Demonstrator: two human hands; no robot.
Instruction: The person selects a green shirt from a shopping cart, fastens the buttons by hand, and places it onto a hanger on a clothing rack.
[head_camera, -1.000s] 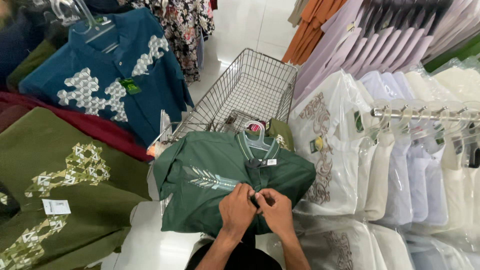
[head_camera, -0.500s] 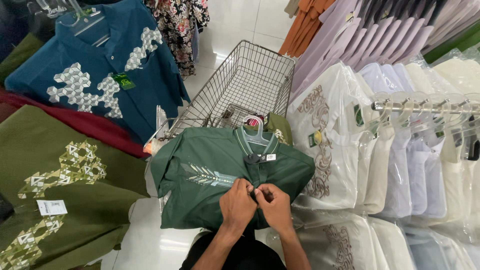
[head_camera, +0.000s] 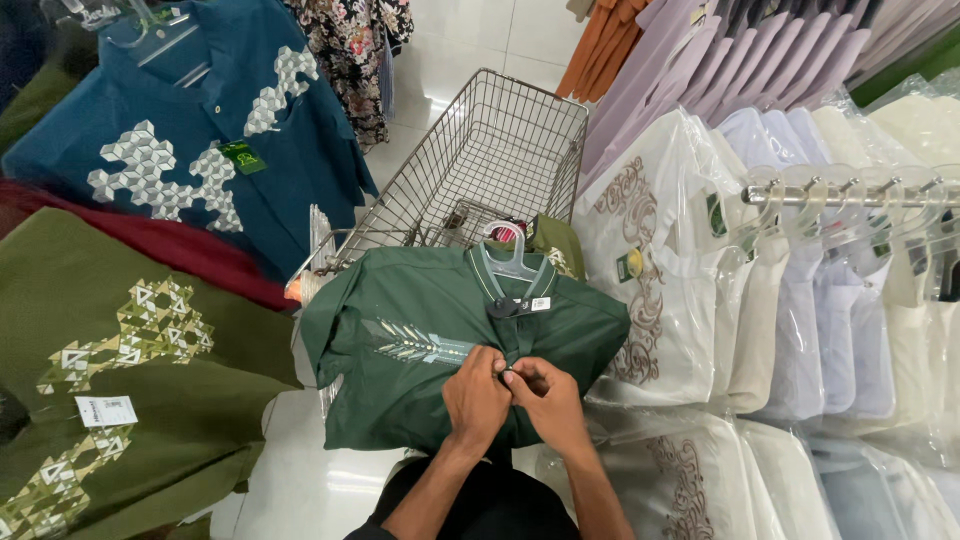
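Observation:
A dark green shirt (head_camera: 420, 350) with a pale leaf pattern on its chest hangs on a clear plastic hanger (head_camera: 507, 255), draped over the near end of a wire shopping cart (head_camera: 480, 160). My left hand (head_camera: 478, 398) and my right hand (head_camera: 545, 400) meet at the shirt's front placket, below the collar. Both pinch the fabric there with fingertips closed around a button. The lower part of the shirt is hidden behind my hands and forearms.
An olive shirt (head_camera: 120, 370) with a white tag, a maroon garment (head_camera: 150, 240) and a teal patterned shirt (head_camera: 200, 140) hang at left. White shirts in plastic covers (head_camera: 680, 280) hang on a metal rail (head_camera: 860, 195) at right. White tiled floor (head_camera: 470, 40) lies beyond.
My hands stay at the placket with only small finger movement. The view has shifted slightly.

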